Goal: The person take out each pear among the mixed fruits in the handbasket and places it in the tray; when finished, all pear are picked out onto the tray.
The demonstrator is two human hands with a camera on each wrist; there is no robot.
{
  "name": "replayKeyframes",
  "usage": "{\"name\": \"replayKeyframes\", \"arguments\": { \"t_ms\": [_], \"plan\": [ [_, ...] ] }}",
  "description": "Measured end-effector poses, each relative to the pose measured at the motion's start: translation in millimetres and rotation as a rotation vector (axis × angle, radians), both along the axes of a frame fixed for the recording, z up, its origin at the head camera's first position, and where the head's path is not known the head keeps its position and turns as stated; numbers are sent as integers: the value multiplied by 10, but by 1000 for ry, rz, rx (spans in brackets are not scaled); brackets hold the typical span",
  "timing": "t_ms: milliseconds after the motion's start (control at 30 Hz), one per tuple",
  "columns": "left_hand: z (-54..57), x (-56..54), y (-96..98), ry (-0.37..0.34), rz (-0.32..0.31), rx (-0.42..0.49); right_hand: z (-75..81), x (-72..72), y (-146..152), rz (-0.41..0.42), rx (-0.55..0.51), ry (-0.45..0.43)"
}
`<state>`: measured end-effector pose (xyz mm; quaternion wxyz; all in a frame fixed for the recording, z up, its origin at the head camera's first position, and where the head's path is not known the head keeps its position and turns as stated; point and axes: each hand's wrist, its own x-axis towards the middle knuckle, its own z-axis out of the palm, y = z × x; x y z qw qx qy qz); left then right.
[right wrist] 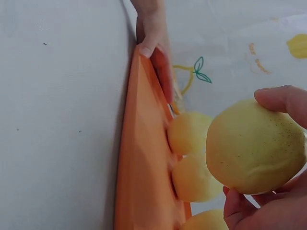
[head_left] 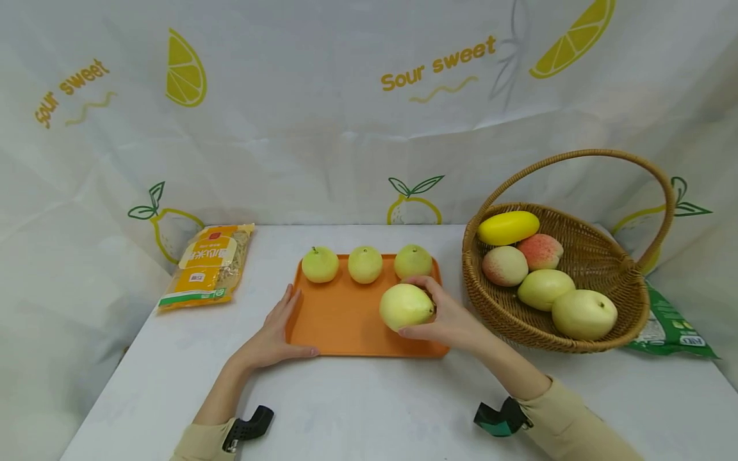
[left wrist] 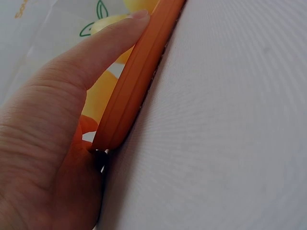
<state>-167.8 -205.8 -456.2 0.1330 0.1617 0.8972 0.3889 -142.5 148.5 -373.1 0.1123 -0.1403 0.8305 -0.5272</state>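
Note:
My right hand holds a pale yellow-green pear between thumb and fingers, over the right part of an orange tray. In the right wrist view the speckled pear shows large, thumb and fingertips at its sides. Along the tray's back edge sit three round yellow-green fruits in a row: the left fruit, the middle fruit and the right fruit. At the tray's front left corner rests my left hand, fingers extended along the left side and thumb straight along the front rim.
On the right a wicker basket with a tall handle holds a yellow fruit, two peaches and two pale pears. A green packet lies partly behind it. A yellow bag of grain lies at the back left.

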Motion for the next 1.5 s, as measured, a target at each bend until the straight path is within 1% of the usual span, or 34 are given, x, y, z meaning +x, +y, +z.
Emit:
{"name": "replayKeyframes", "arguments": {
  "t_ms": [167,367,433,800,900,1067,1333,1500],
  "plan": [
    [-5,1,3,-1,-1,-1,-109,-43,-108,9,-19,-3],
    [8,3,6,9,-5,10,-216,-73,-252,-6,-36,-66],
    [12,3,7,10,-6,9,-242,-81,-297,-13,-29,-75],
    [23,-1,8,6,-4,8,-327,-113,-538,-40,-36,-130],
    [25,0,12,5,-4,11,-333,-110,-589,-36,-48,-146],
    [28,6,8,10,-2,10,-349,-111,-670,-26,-52,-141],
    [3,-4,8,14,-3,-6,-393,-123,-812,-15,-5,-90],
    [7,1,8,10,-1,-3,-418,-135,-903,-9,-6,-67]
  ]
}}
